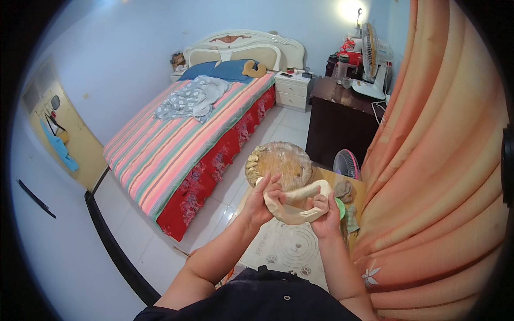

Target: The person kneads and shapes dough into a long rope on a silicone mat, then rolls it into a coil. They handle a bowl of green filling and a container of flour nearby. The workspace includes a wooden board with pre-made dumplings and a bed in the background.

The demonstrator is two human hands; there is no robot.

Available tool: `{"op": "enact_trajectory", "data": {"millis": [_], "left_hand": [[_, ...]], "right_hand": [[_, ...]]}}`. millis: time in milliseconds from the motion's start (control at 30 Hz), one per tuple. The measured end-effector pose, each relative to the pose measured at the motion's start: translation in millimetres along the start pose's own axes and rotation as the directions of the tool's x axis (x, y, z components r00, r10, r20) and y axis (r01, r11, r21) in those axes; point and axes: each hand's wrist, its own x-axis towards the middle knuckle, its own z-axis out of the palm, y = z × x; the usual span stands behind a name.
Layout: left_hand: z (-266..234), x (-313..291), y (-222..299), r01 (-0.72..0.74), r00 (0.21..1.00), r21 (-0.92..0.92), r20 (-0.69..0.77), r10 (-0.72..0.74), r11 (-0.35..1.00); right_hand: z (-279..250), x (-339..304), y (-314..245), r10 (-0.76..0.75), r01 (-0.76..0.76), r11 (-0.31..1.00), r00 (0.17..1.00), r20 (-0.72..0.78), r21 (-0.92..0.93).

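Note:
A ring of pale dough [293,214] hangs between my two hands, held up over the table. My left hand [261,201] grips its left side, fingers curled through the loop. On the other side, my right hand [326,215] has its fingers curled around the dough. Just beyond them lies a round wooden board [286,160] dusted with flour. Several small shaped dough pieces [252,163] line the board's left edge. Below my hands a pale mat [292,246] with a bear face and paw prints covers the near part of the table.
A green bowl [340,207] is partly hidden behind my right hand, near a greyish crumpled bag [344,190]. An orange curtain [428,176] hangs close on the right. A pink-rimmed fan [347,163] stands past the table. A striped bed [176,128] fills the left.

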Motion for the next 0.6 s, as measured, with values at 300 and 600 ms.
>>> {"op": "enact_trajectory", "data": {"millis": [300,600], "left_hand": [[18.6,14.7,-27.2,-0.232,0.967,0.067,-0.089,0.237,0.970],[30.6,8.1,-36.7,-0.291,0.955,0.257,0.029,0.294,0.921]], "right_hand": [[0.6,7.0,-0.9,-0.137,0.136,0.991,0.986,0.097,0.016],[21.8,-8.8,-6.2,-0.127,0.101,0.991,0.910,0.394,0.086]]}}
